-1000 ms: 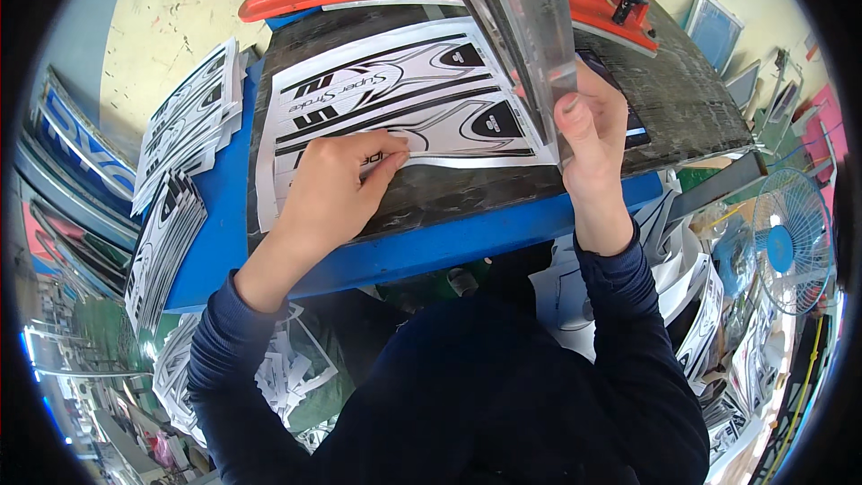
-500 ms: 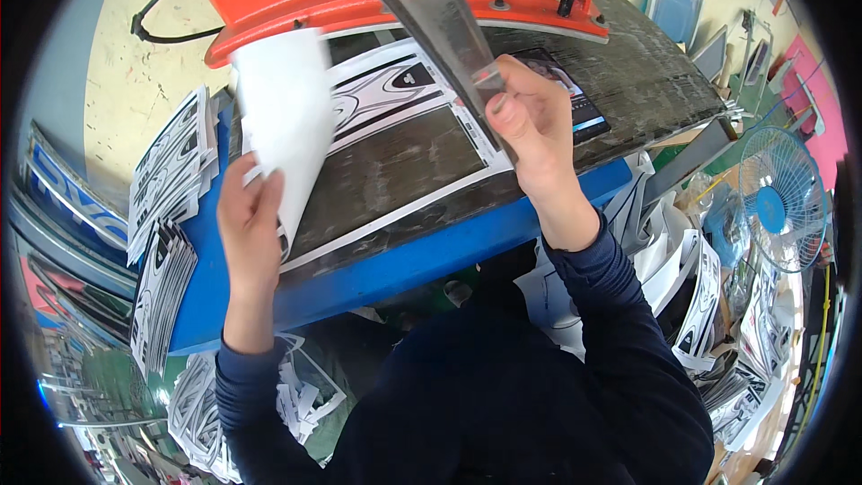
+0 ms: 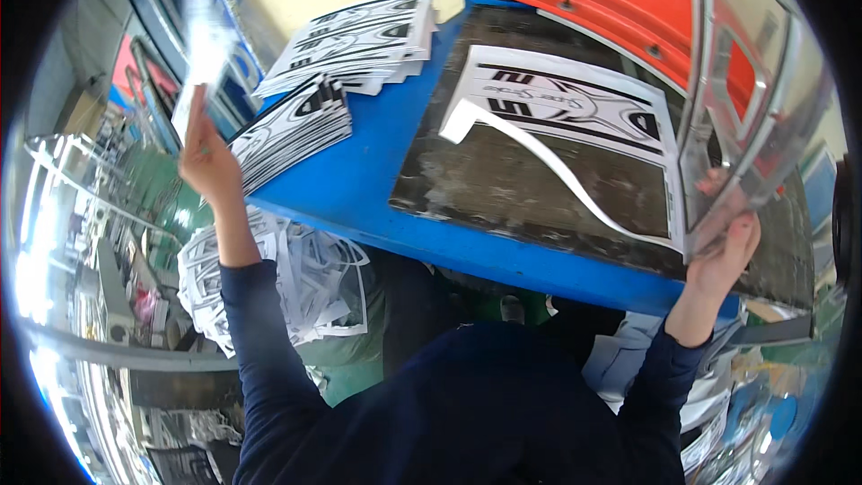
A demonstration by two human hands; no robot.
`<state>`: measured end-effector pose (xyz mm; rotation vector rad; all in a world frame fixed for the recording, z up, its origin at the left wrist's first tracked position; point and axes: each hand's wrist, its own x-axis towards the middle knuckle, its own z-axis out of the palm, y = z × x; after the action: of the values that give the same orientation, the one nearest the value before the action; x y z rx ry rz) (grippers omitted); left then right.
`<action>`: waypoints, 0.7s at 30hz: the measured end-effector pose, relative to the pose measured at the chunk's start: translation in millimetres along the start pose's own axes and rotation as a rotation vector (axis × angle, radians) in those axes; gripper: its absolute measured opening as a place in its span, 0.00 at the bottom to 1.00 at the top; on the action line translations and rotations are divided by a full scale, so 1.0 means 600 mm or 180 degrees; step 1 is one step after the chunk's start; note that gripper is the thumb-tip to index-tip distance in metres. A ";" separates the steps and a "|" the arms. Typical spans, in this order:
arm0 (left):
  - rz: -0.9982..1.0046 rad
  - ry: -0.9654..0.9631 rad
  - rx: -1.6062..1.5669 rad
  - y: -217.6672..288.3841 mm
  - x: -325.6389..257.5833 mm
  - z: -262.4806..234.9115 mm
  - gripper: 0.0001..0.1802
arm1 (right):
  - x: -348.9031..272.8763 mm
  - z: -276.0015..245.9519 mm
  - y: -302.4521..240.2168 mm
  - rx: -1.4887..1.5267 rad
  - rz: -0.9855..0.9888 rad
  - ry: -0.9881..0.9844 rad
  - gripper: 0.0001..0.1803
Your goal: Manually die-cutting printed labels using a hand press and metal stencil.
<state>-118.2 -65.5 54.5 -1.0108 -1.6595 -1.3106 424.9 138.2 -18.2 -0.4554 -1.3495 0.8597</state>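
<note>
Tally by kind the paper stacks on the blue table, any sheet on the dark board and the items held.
Far paper stack and near paper stack, blue table: 2
Printed sheet on dark board: 1
White paper in left hand: 1
Clear-sided frame in right hand: 1
Total: 5

The person wears a dark navy top, its left sleeve and right sleeve long, lightly creased and ending in close-fitting cuffs short of the wrists, above dark trousers.
</note>
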 end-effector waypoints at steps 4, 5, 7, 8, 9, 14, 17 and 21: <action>0.0033 -0.2156 0.1452 -0.095 -0.061 -0.040 0.20 | 0.001 0.013 -0.003 0.0019 -0.0027 0.0012 0.40; 0.0058 -0.2160 0.1423 -0.094 -0.072 -0.036 0.20 | 0.000 0.010 -0.004 0.0020 -0.0017 -0.0042 0.40; 0.0134 -0.2032 0.1348 -0.083 -0.089 -0.013 0.23 | -0.001 0.006 -0.006 -0.0040 -0.0025 -0.0033 0.39; 0.0195 -0.2085 0.1218 -0.071 -0.089 0.009 0.23 | -0.002 0.004 -0.004 -0.0101 -0.0016 -0.0097 0.37; 0.0040 -0.2061 0.0324 -0.047 -0.079 0.028 0.25 | -0.003 -0.007 0.000 -0.0184 0.0008 -0.0136 0.35; 0.0831 -0.3456 -0.1154 0.161 -0.069 0.127 0.34 | 0.017 0.080 -0.036 -0.1326 -0.0543 -0.0402 0.30; 0.1518 -0.4148 -0.1363 0.235 -0.080 0.205 0.36 | 0.010 0.118 -0.058 -0.2085 -0.1053 -0.0649 0.33; 0.1702 -0.4982 -0.0959 0.277 -0.098 0.242 0.38 | -0.013 0.136 -0.079 -0.2217 -0.1209 -0.0887 0.34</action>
<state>42.7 95.3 36.9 -2.8333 -1.8512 -0.2158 359.5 87.6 27.6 -0.5958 -1.9168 0.1170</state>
